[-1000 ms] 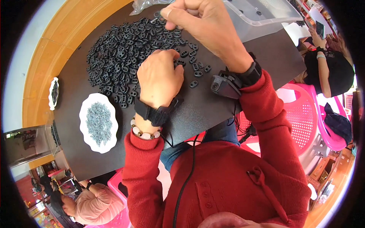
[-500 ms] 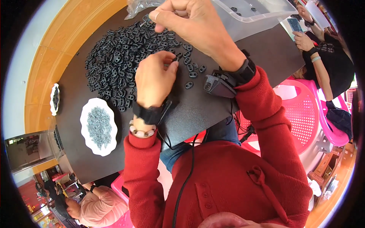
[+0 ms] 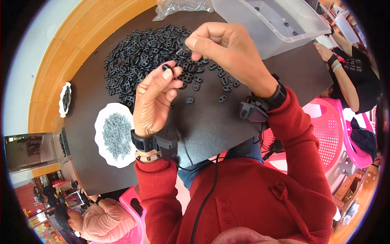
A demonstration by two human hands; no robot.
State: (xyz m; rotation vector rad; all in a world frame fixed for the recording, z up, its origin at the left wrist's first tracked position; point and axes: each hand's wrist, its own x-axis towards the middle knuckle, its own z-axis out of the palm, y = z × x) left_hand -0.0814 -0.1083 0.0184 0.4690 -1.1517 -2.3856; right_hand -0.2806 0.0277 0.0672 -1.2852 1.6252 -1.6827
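The person sits at a dark desk (image 3: 227, 126) and is at the fitting step of a small assembly job. The left hand (image 3: 152, 99) is curled, pinching one black plastic toggle (image 3: 165, 67) between thumb and fingertips and holding it up above the desk. The right hand (image 3: 225, 49) is closed in a fine pinch on a small metal spring (image 3: 179, 51), poised just above and beside the toggle, close to it but apparently not yet seated. A large heap of black toggles (image 3: 142, 53) lies on the desk beyond the hands, with loose ones scattered near them; a white plate of springs (image 3: 115, 136) sits to the left, and a clear plastic bin (image 3: 276, 22) stands at the far right. The next move seems to call for lining the spring up with the toggle's opening and pressing it in without letting it slip from the fingertips.
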